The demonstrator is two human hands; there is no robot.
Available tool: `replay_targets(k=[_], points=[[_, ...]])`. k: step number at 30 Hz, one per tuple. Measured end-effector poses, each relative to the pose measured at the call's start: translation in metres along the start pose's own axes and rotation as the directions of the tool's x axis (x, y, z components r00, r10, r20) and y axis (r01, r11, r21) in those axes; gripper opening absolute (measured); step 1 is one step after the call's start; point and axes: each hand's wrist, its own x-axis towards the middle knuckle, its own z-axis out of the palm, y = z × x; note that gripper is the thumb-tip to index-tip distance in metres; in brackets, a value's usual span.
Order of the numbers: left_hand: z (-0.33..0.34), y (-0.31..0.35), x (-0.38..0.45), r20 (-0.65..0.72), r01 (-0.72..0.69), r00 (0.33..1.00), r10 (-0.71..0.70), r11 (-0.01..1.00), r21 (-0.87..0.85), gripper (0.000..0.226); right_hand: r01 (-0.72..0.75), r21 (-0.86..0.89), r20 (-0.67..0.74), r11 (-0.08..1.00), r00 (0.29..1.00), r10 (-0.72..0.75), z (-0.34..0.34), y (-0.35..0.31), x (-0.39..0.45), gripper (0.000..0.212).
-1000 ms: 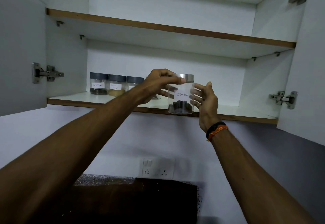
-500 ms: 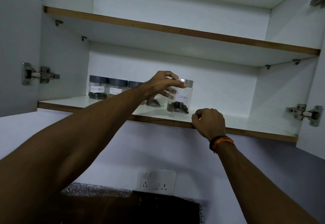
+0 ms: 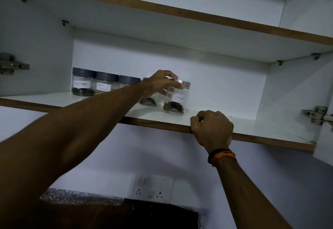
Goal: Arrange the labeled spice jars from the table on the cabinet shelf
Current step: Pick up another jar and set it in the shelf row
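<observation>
A clear jar labelled "Cloves" [image 3: 177, 101] with a silver lid stands on the lower cabinet shelf [image 3: 255, 129]. My left hand [image 3: 160, 83] grips it from above at the lid. My right hand [image 3: 212, 128] holds the shelf's wooden front edge just right of that jar, fingers curled over it. Left of the cloves jar stands another clear jar [image 3: 148, 101], mostly hidden behind my left hand. Further left are three dark-lidded jars in a row: "Black Pepper" [image 3: 82, 83], a masala jar [image 3: 106, 84] and a third [image 3: 128, 82] partly behind my arm.
An upper shelf [image 3: 180, 14] runs above. Cabinet door hinges sit at the left [image 3: 10, 65] and right [image 3: 315, 114]. The right half of the lower shelf has free room. Below on the wall is a white socket plate [image 3: 153, 188], above a dark countertop [image 3: 126, 214].
The cloves jar went from held in front of the shelf to standing on it. My right hand left the jar and dropped to the shelf edge. The view moved closer.
</observation>
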Motion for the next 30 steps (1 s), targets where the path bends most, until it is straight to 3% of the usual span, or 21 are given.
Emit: replay_targets(k=[4,7,11,15,30], points=[[-0.004,-0.008,0.007,-0.016,-0.015,1.0,0.015,0.999,0.029,0.045,0.003,-0.012,-0.014,1.0,1.0,-0.003,0.002,0.0,0.0,0.039],[-0.01,-0.008,0.012,0.021,-0.084,0.996,0.081,0.983,0.162,0.038,0.005,0.021,-0.026,1.0,1.0,-0.004,0.003,0.001,-0.001,0.039],[-0.019,0.001,0.021,0.076,-0.217,0.976,0.206,0.863,0.456,0.03,0.007,0.037,-0.037,0.999,0.999,-0.006,0.002,0.0,-0.001,0.04],[-0.024,0.006,0.032,0.138,-0.254,0.966,0.217,0.734,0.63,0.033,0.001,0.026,-0.025,1.0,1.0,0.0,0.001,0.0,-0.001,0.041],[-0.024,-0.007,0.052,0.172,-0.24,0.969,0.177,0.51,0.826,0.03,0.014,0.075,-0.064,0.997,0.998,-0.009,0.002,0.0,-0.002,0.038]])
